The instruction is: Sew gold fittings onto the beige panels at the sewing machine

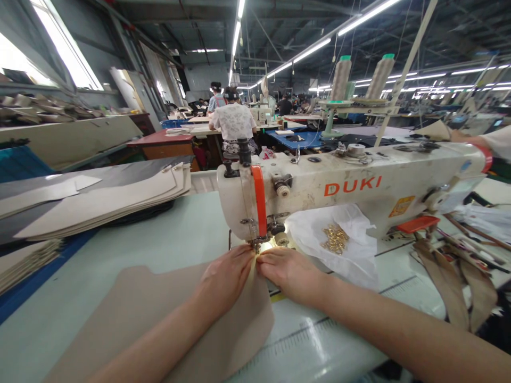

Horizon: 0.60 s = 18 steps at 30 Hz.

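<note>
A beige fabric piece (139, 314) lies flat on the pale sewing table (175, 234), its far edge under the needle of a white DUKI sewing machine (351, 186). My left hand (225, 276) presses on the fabric just left of the needle, fingers closed together. My right hand (289, 274) rests just right of the needle, fingertips pinched on the fabric edge. The two hands nearly touch below the presser foot (255, 246).
Stacked beige cut pieces (99, 205) lie at the left. A white plastic bag with gold metal parts (335, 238) sits behind my right hand. Brown straps (459, 282) hang at the right. Thread cones (341, 77) stand behind the machine. Other people work at far tables.
</note>
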Motion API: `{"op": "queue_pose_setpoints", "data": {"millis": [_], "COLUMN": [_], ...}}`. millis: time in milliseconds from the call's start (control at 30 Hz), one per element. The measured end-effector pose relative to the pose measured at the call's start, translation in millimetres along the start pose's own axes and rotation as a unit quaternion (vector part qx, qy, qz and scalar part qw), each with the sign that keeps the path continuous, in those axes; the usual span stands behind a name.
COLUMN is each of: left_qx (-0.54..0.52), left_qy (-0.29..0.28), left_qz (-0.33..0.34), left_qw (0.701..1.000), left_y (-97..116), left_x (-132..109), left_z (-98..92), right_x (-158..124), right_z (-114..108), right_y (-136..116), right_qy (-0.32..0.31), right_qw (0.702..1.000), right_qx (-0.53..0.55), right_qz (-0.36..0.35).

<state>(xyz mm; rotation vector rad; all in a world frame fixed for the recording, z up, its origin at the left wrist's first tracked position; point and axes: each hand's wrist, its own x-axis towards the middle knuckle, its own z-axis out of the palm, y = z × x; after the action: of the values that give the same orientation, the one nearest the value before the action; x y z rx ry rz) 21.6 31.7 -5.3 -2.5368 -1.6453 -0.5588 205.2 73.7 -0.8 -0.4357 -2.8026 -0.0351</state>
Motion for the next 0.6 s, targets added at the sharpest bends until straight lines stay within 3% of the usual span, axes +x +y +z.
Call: {"op": "queue_pose_setpoints", "data": {"millis": [433,600], "left_qx": [-0.015,-0.001], "left_qy": [0.014,0.011], "left_qz": [-0.005,-0.026], "left_qw": [1.0,1.0], "left_y": [1.8,9.2], "left_x": [2.8,-24.4], "left_z": [0.6,-9.5], "right_x": [-1.3,-7.2], "right_z": [-1.9,0.3], "right_y": [-0.3,-6.2], "right_qy": [-0.004,0.041], "right_qw": [1.0,0.998], "right_qx": [0.006,0.008], "right_qz": [-0.002,-0.056]}}
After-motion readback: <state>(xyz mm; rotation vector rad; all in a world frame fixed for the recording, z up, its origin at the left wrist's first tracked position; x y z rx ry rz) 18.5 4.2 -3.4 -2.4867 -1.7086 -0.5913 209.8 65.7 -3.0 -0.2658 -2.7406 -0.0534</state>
